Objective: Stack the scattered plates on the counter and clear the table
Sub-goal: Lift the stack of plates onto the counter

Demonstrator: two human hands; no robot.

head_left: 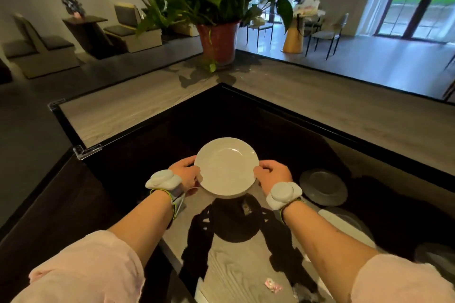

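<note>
Both hands pinch one white plate [227,167] by its rim — the left hand [185,172] on its left edge, the right hand [272,174] on its right edge, fingers curled over the lip and closed on it. It is held level and clear of the surface, over the near grey worktop [234,268], with its round shadow falling just below.

What the next move turns on, I'd say, is the dark plate [323,186] lying flat off to the right, near the right hand and well apart from the left. If that is where the pile grows, the white plate must travel rightward, and the right hand leads. More plates [354,225] sit toward the worktop's right edge, dim and hard to count. A crumpled pink scrap [272,285] lies at the near edge — not yet cleared. A potted plant [218,39] stands at the far corner.
</note>
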